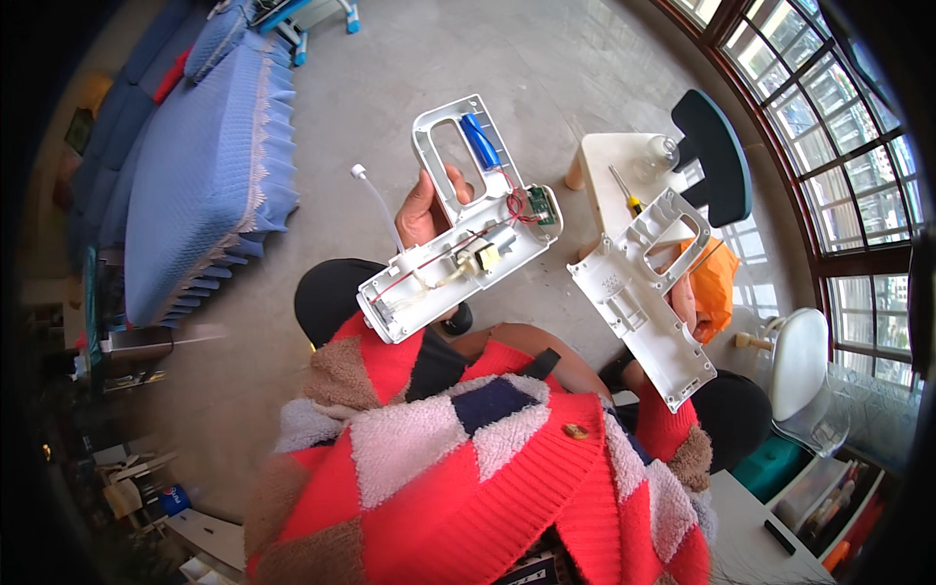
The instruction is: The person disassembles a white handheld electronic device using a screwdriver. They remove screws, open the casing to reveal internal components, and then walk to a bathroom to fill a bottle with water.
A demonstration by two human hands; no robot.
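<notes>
Sweater (468, 468) below, my left hand (421, 210) grips the open half (458, 249), right hand (682, 292) the cover (639, 292); tilting could snag wires (507, 200) or drop the battery (481, 139).

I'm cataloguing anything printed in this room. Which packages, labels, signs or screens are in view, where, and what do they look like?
Bottle: lower left, on the floor among clutter; small, with a blue label bearing a round red, white and blue emblem.
Framed picture: far left, on the wall by the blue sofa; small, greenish, too blurred to tell more.
No screens show.
</notes>
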